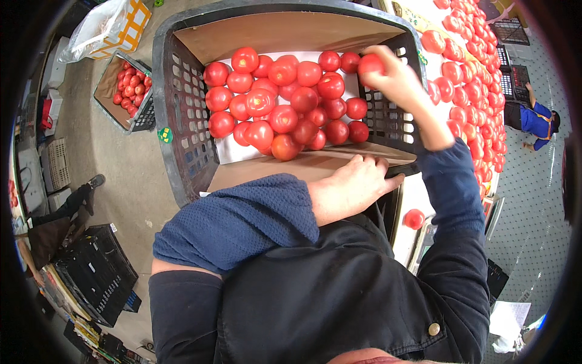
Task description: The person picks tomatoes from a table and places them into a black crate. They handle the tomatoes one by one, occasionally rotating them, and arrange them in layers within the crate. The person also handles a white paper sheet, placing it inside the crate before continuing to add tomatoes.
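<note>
A large black plastic crate [182, 115], lined with brown card and white paper, stands in front of me with many red tomatoes [284, 119] in it. Over the crate's right end, my right hand [394, 79] is closed around a tomato [371, 64], which hangs at the edge of the others. My left hand [357, 184] rests on the near rim of the crate, by the folded brown card [376, 155]. Its fingers are stretched out and hold no tomato.
To the right, a broad heap of tomatoes [470, 97] covers a white surface. One loose tomato [414, 219] lies nearer me. Down on the left are a smaller crate of tomatoes [145, 118], an orange-and-white box [130, 27] and stacked black crates [91, 273]. People stand at both sides.
</note>
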